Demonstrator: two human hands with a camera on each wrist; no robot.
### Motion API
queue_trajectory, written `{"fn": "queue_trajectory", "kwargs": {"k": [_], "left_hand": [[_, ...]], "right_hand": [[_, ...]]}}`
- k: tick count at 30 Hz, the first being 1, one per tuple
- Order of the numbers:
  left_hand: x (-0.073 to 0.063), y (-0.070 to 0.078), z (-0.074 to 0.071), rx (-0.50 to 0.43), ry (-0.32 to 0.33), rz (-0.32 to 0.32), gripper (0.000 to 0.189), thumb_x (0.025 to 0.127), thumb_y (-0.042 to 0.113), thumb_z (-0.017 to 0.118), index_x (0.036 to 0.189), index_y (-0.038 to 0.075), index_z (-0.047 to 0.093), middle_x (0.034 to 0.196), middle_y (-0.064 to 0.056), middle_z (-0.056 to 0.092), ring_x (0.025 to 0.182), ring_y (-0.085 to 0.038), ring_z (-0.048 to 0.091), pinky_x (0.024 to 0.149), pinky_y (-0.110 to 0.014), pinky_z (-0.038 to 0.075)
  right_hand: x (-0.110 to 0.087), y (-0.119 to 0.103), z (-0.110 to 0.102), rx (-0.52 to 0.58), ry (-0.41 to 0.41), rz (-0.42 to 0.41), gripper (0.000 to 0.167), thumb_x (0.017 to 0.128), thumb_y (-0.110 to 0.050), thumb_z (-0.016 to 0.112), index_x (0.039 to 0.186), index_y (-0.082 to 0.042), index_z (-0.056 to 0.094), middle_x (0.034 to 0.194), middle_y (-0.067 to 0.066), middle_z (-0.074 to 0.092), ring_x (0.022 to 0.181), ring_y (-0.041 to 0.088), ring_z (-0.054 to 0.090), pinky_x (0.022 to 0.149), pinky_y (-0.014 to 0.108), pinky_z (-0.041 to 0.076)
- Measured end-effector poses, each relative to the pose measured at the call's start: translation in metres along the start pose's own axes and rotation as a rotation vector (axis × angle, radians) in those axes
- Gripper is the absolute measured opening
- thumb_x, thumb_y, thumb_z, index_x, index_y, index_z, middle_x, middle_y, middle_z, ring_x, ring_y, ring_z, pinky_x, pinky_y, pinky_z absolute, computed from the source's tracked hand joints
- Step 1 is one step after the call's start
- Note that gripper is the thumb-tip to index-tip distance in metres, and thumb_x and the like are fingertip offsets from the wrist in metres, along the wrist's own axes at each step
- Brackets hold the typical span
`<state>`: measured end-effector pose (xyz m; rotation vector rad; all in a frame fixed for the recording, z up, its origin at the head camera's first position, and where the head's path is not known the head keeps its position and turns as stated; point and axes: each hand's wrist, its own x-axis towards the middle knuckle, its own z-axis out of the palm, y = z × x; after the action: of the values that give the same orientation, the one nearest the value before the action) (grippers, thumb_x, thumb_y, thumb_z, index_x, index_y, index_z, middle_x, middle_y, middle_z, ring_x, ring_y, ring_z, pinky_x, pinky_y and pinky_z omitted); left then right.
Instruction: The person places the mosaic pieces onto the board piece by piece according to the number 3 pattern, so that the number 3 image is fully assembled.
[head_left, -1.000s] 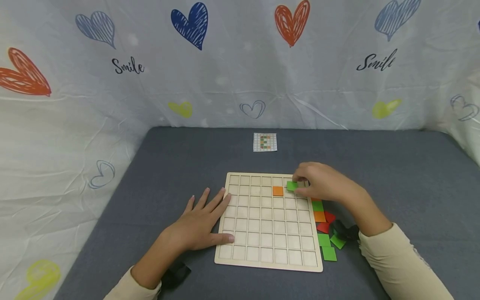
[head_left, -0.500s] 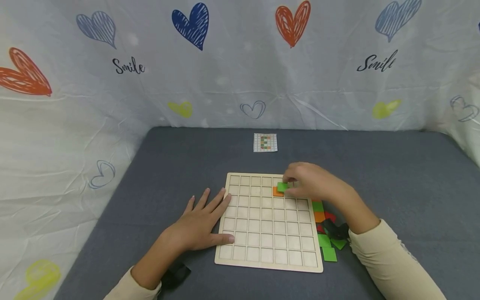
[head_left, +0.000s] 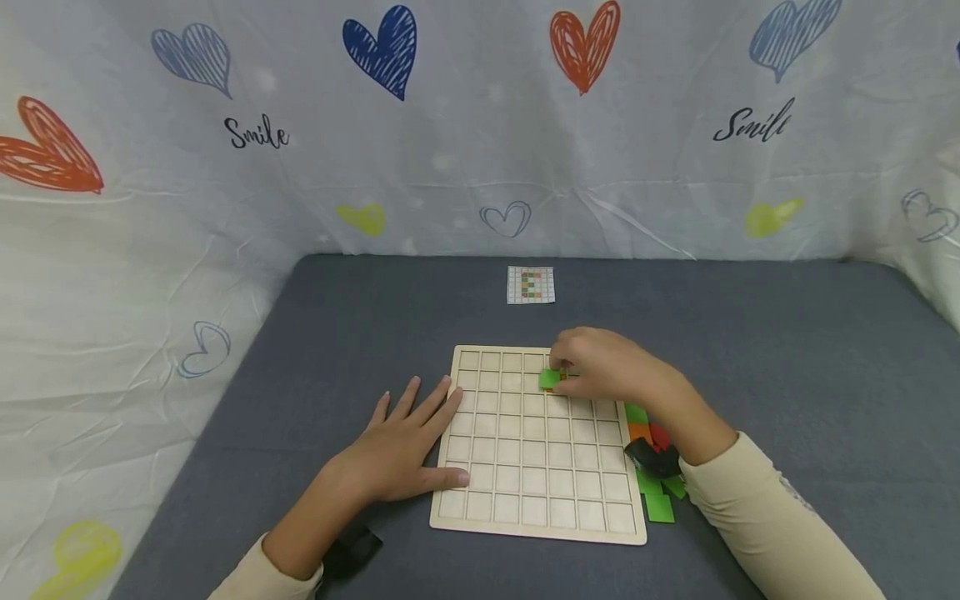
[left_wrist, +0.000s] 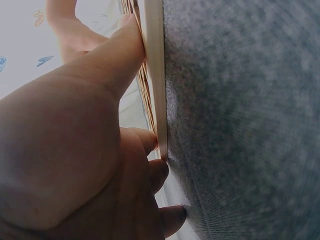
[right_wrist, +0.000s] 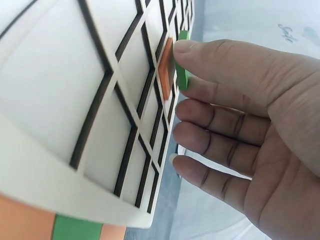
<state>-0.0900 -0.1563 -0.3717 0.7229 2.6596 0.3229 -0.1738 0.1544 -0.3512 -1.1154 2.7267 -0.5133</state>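
Observation:
My right hand [head_left: 611,367] pinches a green square tile [right_wrist: 182,65] between thumb and forefinger, close over the far part of a wooden grid board [head_left: 517,536]. Right beside the green tile, an orange square tile [right_wrist: 166,70] sits in one of the cells; in the head view the hand and green tile mostly cover it. At the board's left edge lies my left hand [head_left: 393,454], fingers spread and straight. Its thumb rests on the board's face, and its other fingertips touch the side rim, as the left wrist view shows.
Loose green tiles [head_left: 658,508], an orange tile [head_left: 639,432] and red tiles [head_left: 660,435] lie along the board's right side, partly under the right wrist's black strap [head_left: 652,458]. Behind the board is a small printed grid card [head_left: 530,285]. A patterned curtain [head_left: 465,125] backs the grey table.
My right hand has moved left over the board with the green tile, from right of the orange tile to over it. The left hand has stayed in place.

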Motion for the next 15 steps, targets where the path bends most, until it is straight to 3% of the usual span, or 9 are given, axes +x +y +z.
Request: {"fn": "queue_trajectory", "kwargs": {"k": [15], "left_hand": [[0.001, -0.001, 0.002, 0.01, 0.016, 0.008, 0.101, 0.088, 0.072, 0.057, 0.163, 0.018, 0.016, 0.168, -0.004, 0.006, 0.151, -0.041, -0.001, 0.111, -0.071, 0.004]], "right_hand": [[0.012, -0.012, 0.003, -0.014, -0.037, 0.021, 0.02, 0.082, -0.014, 0.082, 0.076, -0.014, 0.062, 0.076, 0.001, 0.052, 0.068, 0.014, 0.042, 0.06, 0.03, 0.035]]}}
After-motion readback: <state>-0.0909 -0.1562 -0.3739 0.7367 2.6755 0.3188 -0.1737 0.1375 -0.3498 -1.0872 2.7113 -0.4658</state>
